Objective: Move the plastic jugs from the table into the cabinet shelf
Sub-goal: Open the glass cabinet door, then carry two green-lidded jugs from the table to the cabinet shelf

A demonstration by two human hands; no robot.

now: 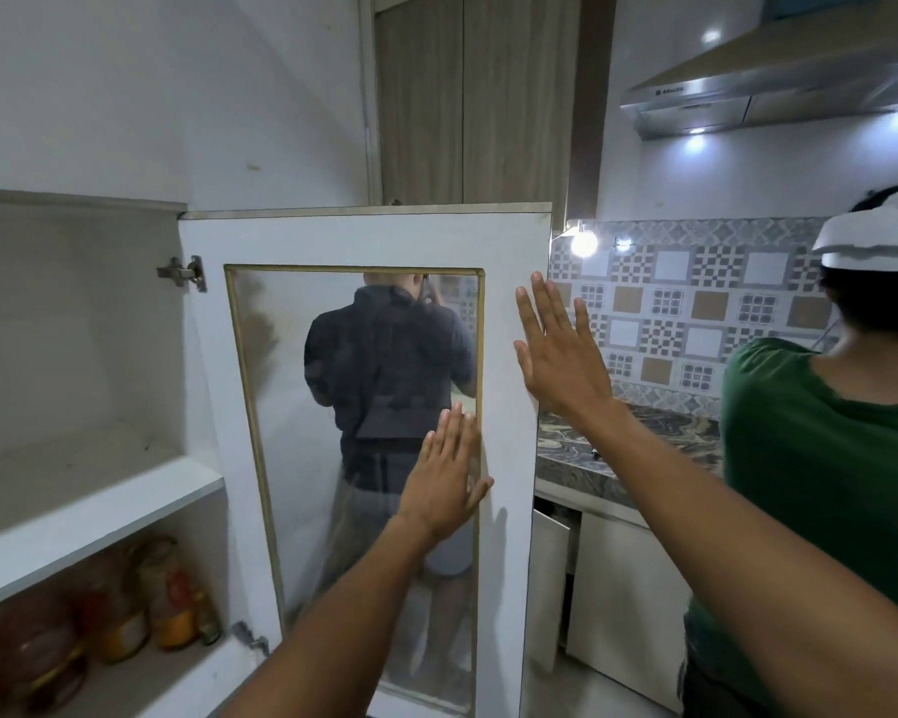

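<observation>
The white cabinet door [509,458] with a glass pane stands swung open in front of me. My left hand [449,476] lies flat with fingers spread against the pane near its right frame. My right hand [558,352] is raised, fingers apart, at the door's outer right edge; neither holds anything. To the left the open cabinet shows a bare white upper shelf [89,515]. Several plastic jugs and jars [125,608] with orange and yellow labels stand on the lower shelf. No table is in view.
A person in a green shirt [820,489] stands close on the right at a marble counter [618,448]. Another person in dark clothes [384,375] is seen through the glass. A range hood [778,90] hangs at upper right. A low cabinet door [550,577] stands ajar.
</observation>
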